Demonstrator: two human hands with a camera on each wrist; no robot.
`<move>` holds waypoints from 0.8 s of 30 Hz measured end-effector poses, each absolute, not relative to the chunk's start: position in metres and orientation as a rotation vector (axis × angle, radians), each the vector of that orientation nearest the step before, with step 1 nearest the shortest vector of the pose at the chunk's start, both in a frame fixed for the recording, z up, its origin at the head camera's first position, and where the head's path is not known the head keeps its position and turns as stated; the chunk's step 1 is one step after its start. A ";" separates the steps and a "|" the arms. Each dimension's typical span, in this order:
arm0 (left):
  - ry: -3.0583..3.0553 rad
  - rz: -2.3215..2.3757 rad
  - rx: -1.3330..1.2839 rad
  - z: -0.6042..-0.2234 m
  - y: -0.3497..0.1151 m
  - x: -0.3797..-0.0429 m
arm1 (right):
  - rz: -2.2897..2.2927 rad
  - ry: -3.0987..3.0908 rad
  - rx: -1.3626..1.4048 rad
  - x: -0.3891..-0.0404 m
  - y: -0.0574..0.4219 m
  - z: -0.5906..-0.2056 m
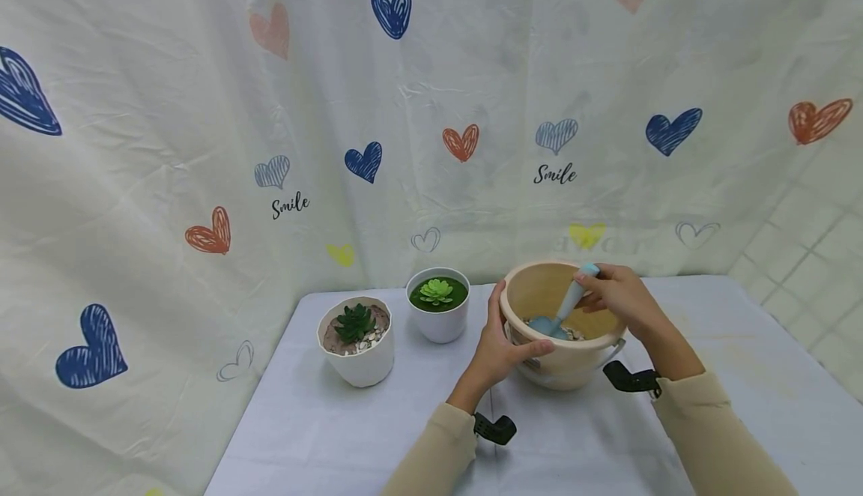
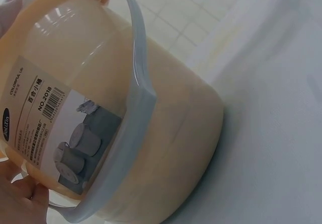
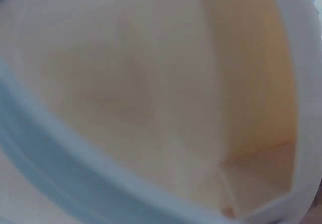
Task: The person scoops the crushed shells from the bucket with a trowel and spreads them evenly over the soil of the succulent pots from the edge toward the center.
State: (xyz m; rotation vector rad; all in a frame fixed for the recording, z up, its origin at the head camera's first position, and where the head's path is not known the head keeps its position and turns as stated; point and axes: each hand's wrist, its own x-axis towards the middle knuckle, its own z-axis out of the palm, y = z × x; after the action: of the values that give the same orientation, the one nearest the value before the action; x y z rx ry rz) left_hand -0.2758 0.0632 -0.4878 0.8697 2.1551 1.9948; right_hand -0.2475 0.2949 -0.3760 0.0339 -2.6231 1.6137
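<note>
A beige plastic bucket [image 1: 562,369] stands at the right of the table, close to the back edge. My left hand [image 1: 497,346] grips the bucket's left side, its thumb along the front rim. My right hand [image 1: 623,297] pinches the handle of a light blue toy shovel [image 1: 571,300] over the right rim. The shovel's blade dips down inside the bucket, among small pale pebbles [image 1: 574,336]. In the left wrist view, a grey-blue bail handle [image 2: 138,100] hangs beside the printed label [image 2: 35,103]. The right wrist view looks blurrily at the bucket wall [image 3: 126,83], with the shovel hidden.
Left of the bucket are two white pots: one with a light green succulent [image 1: 437,291], one with a dark green succulent [image 1: 354,324] amid sand and pebbles. A white table cloth [image 1: 418,421] covers the table. Behind hangs a heart-print curtain [image 1: 472,69].
</note>
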 end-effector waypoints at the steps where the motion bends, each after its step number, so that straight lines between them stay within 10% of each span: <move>1: 2.153 1.999 0.873 -0.488 0.063 -0.276 | 1.626 -2.605 0.018 -0.247 0.295 -0.376; 24: 2.138 2.010 0.851 -0.490 0.064 -0.278 | 2.150 -1.997 -0.182 -0.245 0.304 -0.378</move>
State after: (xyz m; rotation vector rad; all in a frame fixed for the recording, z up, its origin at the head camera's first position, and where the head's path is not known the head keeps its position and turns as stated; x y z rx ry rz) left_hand -0.2777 0.0638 -0.4895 0.8512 2.1380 2.0095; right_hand -0.2447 0.3044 -0.3778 -0.1824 -1.9967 2.1497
